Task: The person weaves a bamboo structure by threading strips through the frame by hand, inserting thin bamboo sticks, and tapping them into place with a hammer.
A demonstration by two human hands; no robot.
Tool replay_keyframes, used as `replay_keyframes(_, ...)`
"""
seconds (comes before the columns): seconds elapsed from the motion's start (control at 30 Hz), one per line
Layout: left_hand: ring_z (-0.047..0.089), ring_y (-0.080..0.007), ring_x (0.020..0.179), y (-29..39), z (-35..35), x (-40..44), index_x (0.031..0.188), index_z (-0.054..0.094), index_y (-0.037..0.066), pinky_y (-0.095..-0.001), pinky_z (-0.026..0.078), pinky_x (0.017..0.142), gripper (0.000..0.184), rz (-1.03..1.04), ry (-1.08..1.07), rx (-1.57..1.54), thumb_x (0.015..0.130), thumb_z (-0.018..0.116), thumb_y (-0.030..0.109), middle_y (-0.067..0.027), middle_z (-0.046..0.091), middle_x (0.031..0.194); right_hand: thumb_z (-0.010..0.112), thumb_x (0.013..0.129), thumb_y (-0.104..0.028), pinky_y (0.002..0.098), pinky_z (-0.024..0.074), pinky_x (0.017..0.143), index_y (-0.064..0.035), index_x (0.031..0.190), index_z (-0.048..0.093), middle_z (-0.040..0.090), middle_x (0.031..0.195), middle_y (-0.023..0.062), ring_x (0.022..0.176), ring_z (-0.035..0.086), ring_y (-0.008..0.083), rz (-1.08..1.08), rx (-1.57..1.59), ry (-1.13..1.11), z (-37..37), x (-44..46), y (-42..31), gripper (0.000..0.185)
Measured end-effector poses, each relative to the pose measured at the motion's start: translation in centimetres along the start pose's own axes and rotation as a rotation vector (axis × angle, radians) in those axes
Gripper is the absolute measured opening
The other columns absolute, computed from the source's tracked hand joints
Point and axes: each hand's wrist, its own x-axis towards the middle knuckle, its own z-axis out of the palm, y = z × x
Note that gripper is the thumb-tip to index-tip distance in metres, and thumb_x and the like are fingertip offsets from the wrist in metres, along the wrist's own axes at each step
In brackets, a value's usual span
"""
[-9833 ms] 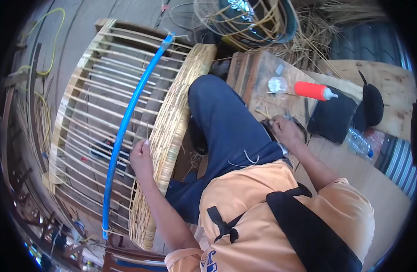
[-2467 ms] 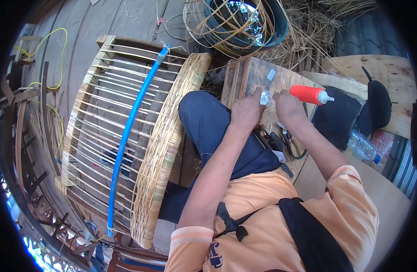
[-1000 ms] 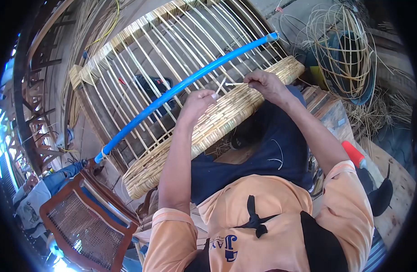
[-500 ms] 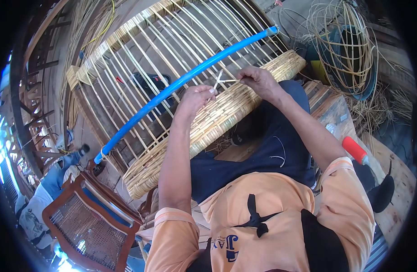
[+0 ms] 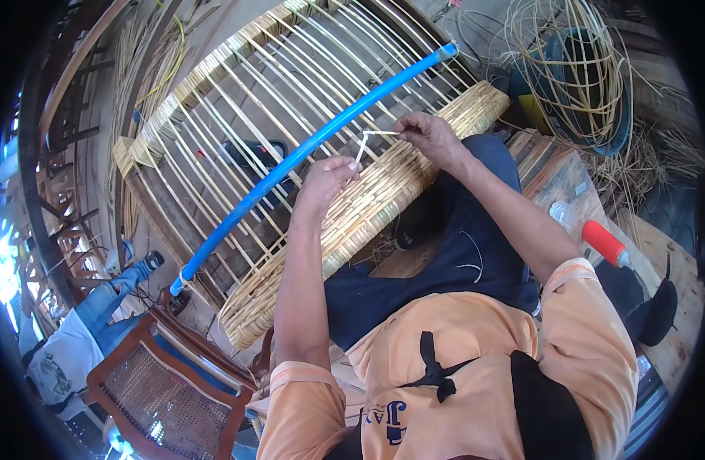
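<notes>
Strip (image 5: 362, 146) is at 12 o'clock, over rack (image 5: 371, 205). Left hand (image 5: 327, 184) at 11: fingers closed narrow on 1 end. Right hand (image 5: 435, 141) at 1: fingertips pinch other end. 1 bent piece or 2, can't tell. Blue tube (image 5: 322, 136) crosses rack, 8 to 1 o'clock.

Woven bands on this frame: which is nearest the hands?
The wide near band, beside the knee and by the left hand and right hand; the far band lies beyond the blue tube.

Glossy blue plastic-looking tube (image 5: 314, 142); smooth brown wood chair (image 5: 176, 395).
</notes>
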Motion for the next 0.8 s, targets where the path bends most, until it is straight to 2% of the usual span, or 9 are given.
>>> replay_keyframes(0.03, 0.041, -0.0052, 0.058, -0.1, 0.0, 0.0, 0.088, 0.067, 0.003, -0.0202, 0.032, 0.053, 0.018, -0.001, 0.001, -0.004, 0.084, 0.062, 0.019, 0.0022, 0.059, 0.07, 0.061, 0.084, -0.005, 0.0261, 0.0466, 0.073, -0.0028, 0.095, 0.061, 0.064, 0.085, 0.008, 0.08, 0.059, 0.0128, -0.019, 0.026, 0.021, 0.0, -0.1, 0.3, 0.012)
replay_keyframes(0.2, 0.047, -0.0063, 0.062, 0.2, -0.2, -0.1, 0.09, 0.067, 0.002, -0.0208, 0.037, 0.059, 0.019, -0.011, -0.015, 0.035, 0.085, 0.061, 0.018, 0.0005, 0.061, 0.072, 0.06, 0.084, -0.004, 0.0267, 0.0462, 0.073, -0.0028, 0.095, 0.061, 0.063, 0.083, 0.0074, 0.078, 0.058, 0.0132, -0.024, 0.006, -0.01, 0.2, -0.4, -0.1, 0.011)
replay_keyframes(0.27, 0.04, -0.0044, 0.058, 0.4, 0.1, -0.2, 0.086, 0.067, 0.004, -0.0187, 0.03, 0.052, 0.015, -0.013, -0.005, 0.025, 0.084, 0.061, 0.018, 0.0031, 0.058, 0.07, 0.059, 0.084, -0.003, 0.0268, 0.0461, 0.074, -0.0029, 0.095, 0.061, 0.063, 0.083, 0.0073, 0.078, 0.058, 0.0132, -0.03, -0.009, 0.0, 0.2, -0.4, 0.0, 0.012)
replay_keyframes(0.37, 0.04, -0.0042, 0.057, 0.6, 0.1, -0.4, 0.085, 0.067, 0.004, -0.0185, 0.03, 0.051, 0.014, -0.025, -0.001, 0.02, 0.084, 0.061, 0.017, 0.0036, 0.058, 0.07, 0.059, 0.083, -0.003, 0.0267, 0.0464, 0.074, -0.0023, 0.096, 0.061, 0.063, 0.083, 0.0068, 0.079, 0.058, 0.0133, -0.001, -0.033, 0.014, -0.1, -0.1, 0.2, 0.013)
replay_keyframes(0.57, 0.041, -0.0031, 0.057, 0.6, 0.0, -0.3, 0.084, 0.066, 0.005, -0.0179, 0.03, 0.051, 0.013, -0.009, -0.037, 0.027, 0.084, 0.061, 0.017, 0.0038, 0.058, 0.07, 0.059, 0.084, -0.004, 0.0265, 0.0464, 0.074, -0.0013, 0.095, 0.06, 0.063, 0.082, 0.0051, 0.077, 0.057, 0.012, 0.007, 0.087, 0.049, -0.2, 0.1, 0.1, 0.012)
replay_keyframes(0.67, 0.041, -0.0028, 0.057, 0.7, -0.1, -0.3, 0.083, 0.066, 0.006, -0.0176, 0.03, 0.05, 0.013, -0.014, -0.019, 0.026, 0.084, 0.06, 0.018, 0.0039, 0.058, 0.07, 0.057, 0.087, -0.002, 0.0215, 0.0447, 0.069, -0.0013, 0.095, 0.061, 0.058, 0.079, -0.0016, 0.074, 0.052, 0.0056, 0.021, 0.339, 0.082, -0.5, 0.1, 0.0, 0.009)
replay_keyframes(0.73, 0.041, -0.0027, 0.057, 0.7, 0.1, -0.3, 0.083, 0.066, 0.006, -0.0175, 0.03, 0.05, 0.013, -0.019, -0.017, 0.02, 0.085, 0.06, 0.018, 0.0039, 0.058, 0.07, 0.057, 0.087, -0.003, 0.0222, 0.044, 0.068, -0.0016, 0.096, 0.061, 0.057, 0.078, -0.0022, 0.072, 0.05, 0.0056, -0.036, 0.085, -0.081, 0.4, -0.3, 1.0, 0.01)
replay_keyframes(0.77, 0.041, -0.0026, 0.057, 0.7, 0.0, -0.3, 0.083, 0.066, 0.006, -0.0175, 0.03, 0.05, 0.013, -0.02, -0.021, 0.02, 0.085, 0.06, 0.018, 0.0038, 0.058, 0.07, 0.058, 0.086, -0.006, 0.0272, 0.0451, 0.07, -0.0035, 0.095, 0.063, 0.06, 0.075, 0.006, 0.072, 0.054, 0.0112, -0.031, 0.033, -0.108, 0.9, -0.3, 1.5, 0.01)
replay_keyframes(0.8, 0.041, -0.0026, 0.057, 0.7, 0.0, -0.3, 0.083, 0.066, 0.006, -0.0174, 0.03, 0.05, 0.013, -0.022, -0.023, 0.02, 0.085, 0.06, 0.017, 0.0037, 0.059, 0.07, 0.058, 0.086, -0.006, 0.0272, 0.0451, 0.07, -0.0035, 0.095, 0.063, 0.06, 0.075, 0.006, 0.072, 0.054, 0.0112, -0.028, 0.036, -0.104, 1.2, -0.2, 2.0, 0.01)
